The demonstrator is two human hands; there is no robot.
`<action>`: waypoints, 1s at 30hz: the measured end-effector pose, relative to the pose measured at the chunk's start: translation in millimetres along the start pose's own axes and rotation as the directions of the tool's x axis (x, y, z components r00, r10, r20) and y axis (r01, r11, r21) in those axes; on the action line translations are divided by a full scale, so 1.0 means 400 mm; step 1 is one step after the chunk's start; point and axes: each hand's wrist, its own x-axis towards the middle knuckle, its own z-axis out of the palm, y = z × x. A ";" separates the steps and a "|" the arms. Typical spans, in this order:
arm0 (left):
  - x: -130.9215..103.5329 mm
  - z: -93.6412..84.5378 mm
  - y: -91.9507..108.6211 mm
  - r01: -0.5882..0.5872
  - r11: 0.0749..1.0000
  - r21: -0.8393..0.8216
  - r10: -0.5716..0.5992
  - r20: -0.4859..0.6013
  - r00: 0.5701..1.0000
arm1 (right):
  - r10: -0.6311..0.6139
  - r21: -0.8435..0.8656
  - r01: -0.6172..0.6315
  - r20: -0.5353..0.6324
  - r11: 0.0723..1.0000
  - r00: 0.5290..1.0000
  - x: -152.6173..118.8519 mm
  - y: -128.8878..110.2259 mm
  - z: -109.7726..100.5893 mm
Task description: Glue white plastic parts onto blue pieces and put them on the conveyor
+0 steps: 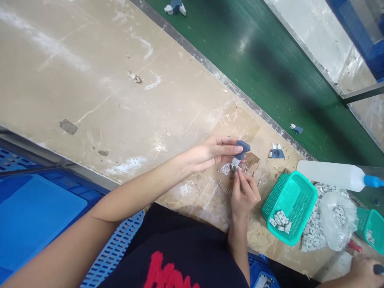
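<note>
My left hand reaches in from the left and grips a dark blue-grey plastic piece between thumb and fingers. A small whitish part sticks out of the piece's lower end. Just below, my right hand pinches at a small grey part that touches the whitish one; its shape is partly covered by my fingertips. Both hands are over a worn, stained patch of the tan table. To their right lies a similar blue-grey piece with white parts.
A green basket holds small white parts. Behind it lie a white bottle and a plastic bag of small parts. A second green basket and another person's hand are at right. A green belt bears more pieces.
</note>
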 end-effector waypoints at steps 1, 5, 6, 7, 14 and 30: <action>0.000 -0.001 0.000 -0.004 1.000 0.009 0.004 0.005 1.000 | 0.004 0.003 -0.004 -0.001 1.000 1.000 0.000 -0.001 -0.001; 0.000 -0.011 -0.008 -0.036 0.984 0.174 0.042 -0.035 0.998 | 0.101 0.085 -0.097 -0.050 0.992 0.994 0.003 -0.013 -0.012; 0.001 -0.014 -0.014 -0.053 0.965 0.256 0.071 -0.065 0.995 | 0.148 0.128 -0.138 -0.073 0.982 0.986 0.004 -0.017 -0.018; 0.002 -0.017 -0.022 -0.071 0.937 0.343 0.108 -0.090 0.990 | 0.197 0.172 -0.178 -0.097 0.969 0.976 0.005 -0.022 -0.024; 0.007 0.006 -0.104 -0.171 0.845 0.508 0.204 -0.011 0.979 | 0.285 0.278 -0.207 -0.279 0.938 0.917 0.022 -0.048 -0.076; -0.021 0.036 -0.129 -0.158 0.860 0.485 0.182 -0.003 0.983 | 0.097 0.182 -0.068 -0.158 0.981 0.983 0.047 -0.086 -0.105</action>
